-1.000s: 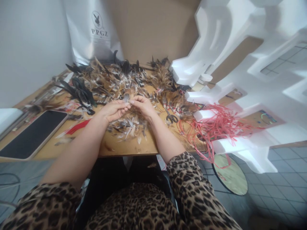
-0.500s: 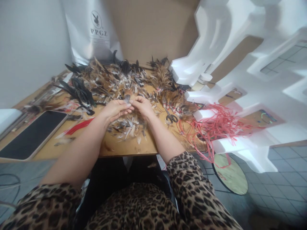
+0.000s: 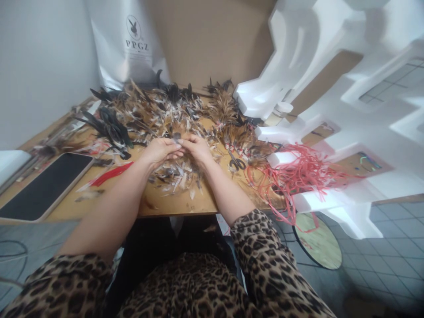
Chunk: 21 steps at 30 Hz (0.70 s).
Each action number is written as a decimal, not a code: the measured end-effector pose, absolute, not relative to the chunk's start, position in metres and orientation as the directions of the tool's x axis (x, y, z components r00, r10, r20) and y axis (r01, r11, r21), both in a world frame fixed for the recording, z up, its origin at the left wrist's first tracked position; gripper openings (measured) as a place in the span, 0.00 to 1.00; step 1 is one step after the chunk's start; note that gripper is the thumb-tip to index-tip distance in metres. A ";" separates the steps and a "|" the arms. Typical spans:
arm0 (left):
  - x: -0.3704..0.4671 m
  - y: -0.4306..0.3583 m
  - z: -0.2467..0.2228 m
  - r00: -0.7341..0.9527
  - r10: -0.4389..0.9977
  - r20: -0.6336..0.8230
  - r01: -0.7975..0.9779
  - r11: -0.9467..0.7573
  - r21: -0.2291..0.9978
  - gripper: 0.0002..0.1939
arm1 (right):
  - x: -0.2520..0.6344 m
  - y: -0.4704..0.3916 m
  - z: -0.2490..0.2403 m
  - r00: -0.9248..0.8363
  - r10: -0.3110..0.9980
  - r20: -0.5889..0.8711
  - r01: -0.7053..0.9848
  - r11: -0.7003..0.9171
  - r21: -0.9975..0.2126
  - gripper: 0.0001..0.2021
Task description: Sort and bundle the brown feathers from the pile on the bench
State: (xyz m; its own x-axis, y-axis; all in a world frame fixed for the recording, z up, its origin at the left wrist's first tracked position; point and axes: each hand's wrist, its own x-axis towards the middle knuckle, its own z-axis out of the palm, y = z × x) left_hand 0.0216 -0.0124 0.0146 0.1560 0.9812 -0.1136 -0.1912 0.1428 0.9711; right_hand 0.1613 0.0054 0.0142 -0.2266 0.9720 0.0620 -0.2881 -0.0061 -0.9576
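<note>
My left hand [image 3: 161, 151] and my right hand [image 3: 198, 149] meet above the front of the table, fingertips pinched together. Between them is a small grey-brown feather [image 3: 176, 136], its lower end hidden by my fingers. Loose pale and brown feathers [image 3: 179, 176] lie under and in front of my hands. Behind them spreads a heap of brown, white and black feathers [image 3: 149, 106]. Black-handled scissors [image 3: 237, 164] rest to the right of my right hand, close to a bundle of brown feathers [image 3: 245, 139].
A phone [image 3: 49, 185] and red strips [image 3: 111, 173] lie on the left. Tangled pink-red ribbon [image 3: 301, 172] hangs over white foam pieces [image 3: 334, 198] at right. A silver bag [image 3: 132, 53] stands behind. Long black feathers [image 3: 109, 126] lie left, and a round stool [image 3: 318, 240] stands below right.
My hands stay together in almost the same place. The fingers have shifted slightly around the feather, and less of it shows above them. Everything else looks the same.
</note>
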 end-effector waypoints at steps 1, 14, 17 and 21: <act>0.023 -0.013 0.015 0.132 0.985 -0.111 -0.186 0.135 0.973 0.05 | 0.160 0.005 0.014 -0.209 0.976 0.063 -0.287 0.001 -0.958 0.15; 0.027 -0.013 0.017 0.079 0.989 -0.127 -0.225 0.142 0.964 0.03 | 0.175 0.011 0.021 -0.225 0.973 0.054 -0.089 0.035 -0.995 0.12; 0.022 -0.010 0.018 0.063 0.991 -0.120 -0.281 0.133 0.950 0.03 | 0.205 0.016 0.035 -0.195 0.964 0.182 0.193 0.220 -0.956 0.10; 0.019 -0.007 0.016 0.062 0.990 -0.130 -0.326 0.143 0.934 0.03 | 0.239 0.018 0.046 -0.290 0.944 0.156 0.620 0.310 -0.721 0.06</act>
State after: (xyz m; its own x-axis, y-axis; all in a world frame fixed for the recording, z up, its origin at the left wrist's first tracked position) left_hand 0.0187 -0.0070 0.0163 0.0624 0.9895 -0.1301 -0.3259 0.1434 0.9345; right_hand 0.2393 0.0182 0.0460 -0.2904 0.9441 0.1563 0.6200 0.3101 -0.7207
